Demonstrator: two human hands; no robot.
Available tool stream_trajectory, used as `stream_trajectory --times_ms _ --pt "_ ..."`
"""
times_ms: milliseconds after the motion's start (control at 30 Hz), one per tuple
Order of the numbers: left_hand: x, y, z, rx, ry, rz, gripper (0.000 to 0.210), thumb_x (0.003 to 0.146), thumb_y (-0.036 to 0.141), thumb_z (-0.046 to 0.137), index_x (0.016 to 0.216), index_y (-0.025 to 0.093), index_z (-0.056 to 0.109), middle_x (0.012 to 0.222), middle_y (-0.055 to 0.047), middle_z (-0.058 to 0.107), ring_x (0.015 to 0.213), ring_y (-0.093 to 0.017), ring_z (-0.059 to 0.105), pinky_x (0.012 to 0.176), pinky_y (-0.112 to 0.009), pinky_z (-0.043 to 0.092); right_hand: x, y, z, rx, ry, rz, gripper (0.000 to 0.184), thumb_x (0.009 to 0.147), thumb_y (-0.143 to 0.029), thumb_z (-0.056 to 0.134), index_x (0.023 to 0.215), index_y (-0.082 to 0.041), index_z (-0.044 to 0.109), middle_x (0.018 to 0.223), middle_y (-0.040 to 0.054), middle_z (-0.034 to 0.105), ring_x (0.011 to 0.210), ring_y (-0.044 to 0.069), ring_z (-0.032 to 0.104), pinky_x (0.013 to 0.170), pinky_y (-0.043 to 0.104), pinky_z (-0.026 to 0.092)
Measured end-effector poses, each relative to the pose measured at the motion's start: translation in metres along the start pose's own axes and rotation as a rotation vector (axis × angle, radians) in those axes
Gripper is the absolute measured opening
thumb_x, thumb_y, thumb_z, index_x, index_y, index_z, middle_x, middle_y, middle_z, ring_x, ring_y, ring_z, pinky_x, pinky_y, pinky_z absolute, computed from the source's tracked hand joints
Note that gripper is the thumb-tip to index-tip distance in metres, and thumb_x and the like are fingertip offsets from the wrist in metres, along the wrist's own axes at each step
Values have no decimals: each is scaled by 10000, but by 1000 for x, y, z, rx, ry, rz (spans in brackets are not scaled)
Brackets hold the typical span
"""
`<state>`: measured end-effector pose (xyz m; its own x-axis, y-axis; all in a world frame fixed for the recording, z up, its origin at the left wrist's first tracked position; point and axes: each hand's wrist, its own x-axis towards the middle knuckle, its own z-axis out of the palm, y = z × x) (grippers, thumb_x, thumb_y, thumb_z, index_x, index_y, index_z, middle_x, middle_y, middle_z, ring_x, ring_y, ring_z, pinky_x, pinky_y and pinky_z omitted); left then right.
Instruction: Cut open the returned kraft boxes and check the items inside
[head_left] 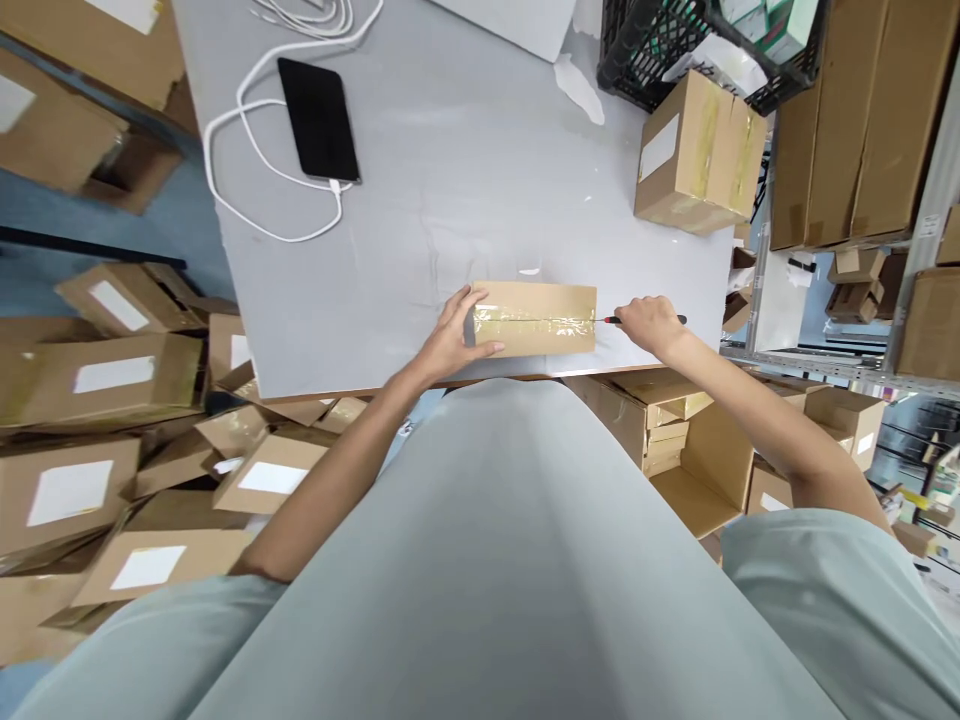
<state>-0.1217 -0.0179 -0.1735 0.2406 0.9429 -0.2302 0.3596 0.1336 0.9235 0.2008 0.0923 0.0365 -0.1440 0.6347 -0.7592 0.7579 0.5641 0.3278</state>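
A small cardboard box (534,290) lies on the grey table near its front edge, with shiny clear tape along the seam of its top. My left hand (456,335) grips the box's left end, fingers at the far corner and thumb on the near side. In my right hand (651,322), closed around the handle, is a slim screwdriver (610,320) with a black and red handle. Its thin metal tip points left and reaches the box's right end, in line with the taped seam. Whether the tip touches the tape I cannot tell.
A black phone (319,120) with a white cable (212,165) lies at the table's (480,220) back left. Another taped carton (694,160) and a black crate (630,55) stand at the back right. Cardboard boxes (90,430) pile up left of the table; an open carton (697,470) sits below right.
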Motion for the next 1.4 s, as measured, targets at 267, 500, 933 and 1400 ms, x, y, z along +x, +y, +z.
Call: stream_trajectory --times_ms 267,500,933,1400 --pt "-5 13 -2 58 31 -45 1133 872 874 743 1747 250 387 1752 -206 440 1663 -420 403 1384 -618 341 17 56 48 267 75 -135 379 1164 -409 545 1403 -266 802 1259 164 849 1141 307 775 919 367 510" --pt "-8 39 5 142 122 -144 1117 890 885 694 1735 217 400 1787 -229 393 1711 -405 338 1403 -615 295 66 76 159 1152 212 -149 364 1084 -481 646 1207 -188 824 1069 73 866 919 225 776 868 310 581" --pt "27 64 88 496 583 -323 918 1081 698 490 1762 136 237 1883 -306 124 1795 -385 48 1411 -734 85 136 -61 184 2248 14 230 347 1046 -560 680 1114 -220 672 878 25 824 871 209 819 804 326 665" --pt "17 25 28 260 605 -539 1015 1071 859 206 1742 108 327 1763 -301 413 1726 -335 333 1420 -603 236 106 -51 123 1973 286 -119 404 1015 -574 661 1105 -205 801 846 1 755 873 223 728 793 294 618"
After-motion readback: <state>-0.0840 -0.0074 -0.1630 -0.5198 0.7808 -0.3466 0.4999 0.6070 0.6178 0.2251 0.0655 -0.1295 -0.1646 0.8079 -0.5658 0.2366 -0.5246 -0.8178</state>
